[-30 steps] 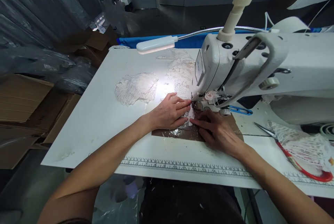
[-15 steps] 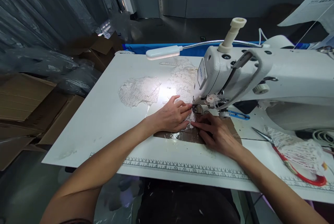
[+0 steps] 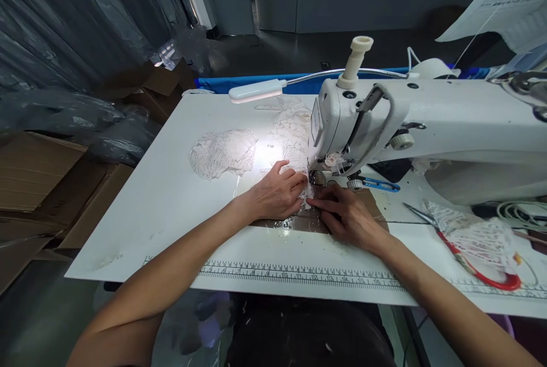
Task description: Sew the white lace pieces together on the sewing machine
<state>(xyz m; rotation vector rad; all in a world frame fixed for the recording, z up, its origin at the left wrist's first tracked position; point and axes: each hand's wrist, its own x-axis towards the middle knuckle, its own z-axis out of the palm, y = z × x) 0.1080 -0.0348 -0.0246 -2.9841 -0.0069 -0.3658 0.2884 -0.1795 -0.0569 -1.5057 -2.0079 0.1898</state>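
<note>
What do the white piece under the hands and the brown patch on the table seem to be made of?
The white piece, pressed flat by the left hand and right hand, looks like lace fabric: openwork pattern, matte. The brown patch looks like glossy tape or film, judging by its wrinkled glare; which one is unclear.

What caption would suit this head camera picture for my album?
Both hands, left hand and right hand, press white lace flat under a sewing machine needle.

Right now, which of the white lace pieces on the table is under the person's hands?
The small lace piece at the needle, pinned by left hand and right hand. The lamp-lit piece and the one near the red-handled scissors lie untouched.
</note>
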